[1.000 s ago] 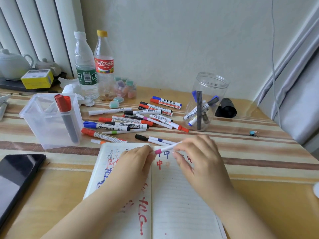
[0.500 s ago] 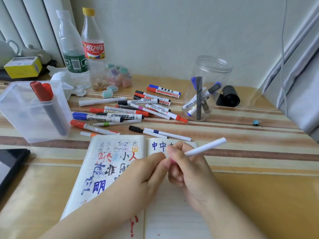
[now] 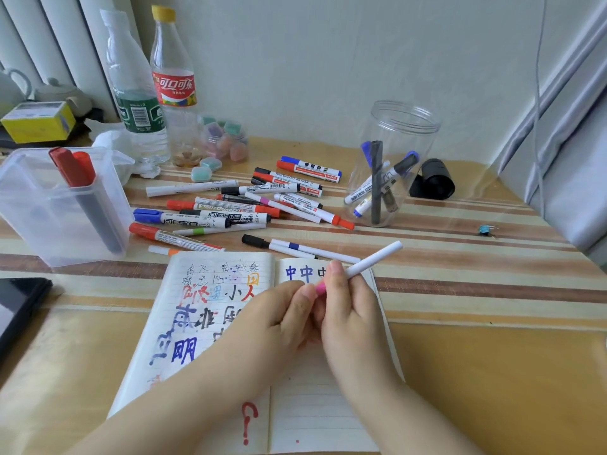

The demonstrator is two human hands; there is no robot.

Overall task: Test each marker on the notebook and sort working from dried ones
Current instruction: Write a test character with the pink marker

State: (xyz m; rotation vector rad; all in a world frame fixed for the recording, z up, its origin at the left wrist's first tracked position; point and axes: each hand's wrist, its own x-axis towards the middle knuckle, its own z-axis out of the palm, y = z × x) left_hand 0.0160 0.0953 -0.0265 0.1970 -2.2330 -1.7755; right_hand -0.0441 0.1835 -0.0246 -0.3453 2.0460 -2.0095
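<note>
1. At the far left a dark tablet (image 3: pixel 19 310) lies flat on the bench (image 3: pixel 476 372).
2. Behind it stands a clear box (image 3: pixel 62 208) with two red-capped markers (image 3: pixel 74 167) leaning inside.
3. Two plastic bottles (image 3: pixel 154 83) stand at the back by the wall.
4. A pile of markers (image 3: pixel 236 205) lies on the bench between the clear box and the jar. They have red, blue and black caps.
5. The notebook (image 3: pixel 213 323) lies open near the front edge. Its left page is full of red, blue and black writing. The right page has blue writing at the top.
6. The left hand (image 3: pixel 272 320) is over the notebook. Its fingertips touch the pink end of the white marker (image 3: pixel 371 259). I cannot tell if it pinches the cap or only touches it.
7. The right hand (image 3: pixel 351 310) curls round the white marker and holds it above the right page. The pink end points to the left hand. The white end sticks up to the right.
8. A clear jar (image 3: pixel 394 159) stands further right with some markers leaning inside.
9. A black lid (image 3: pixel 433 178) lies just beside the jar.
</note>
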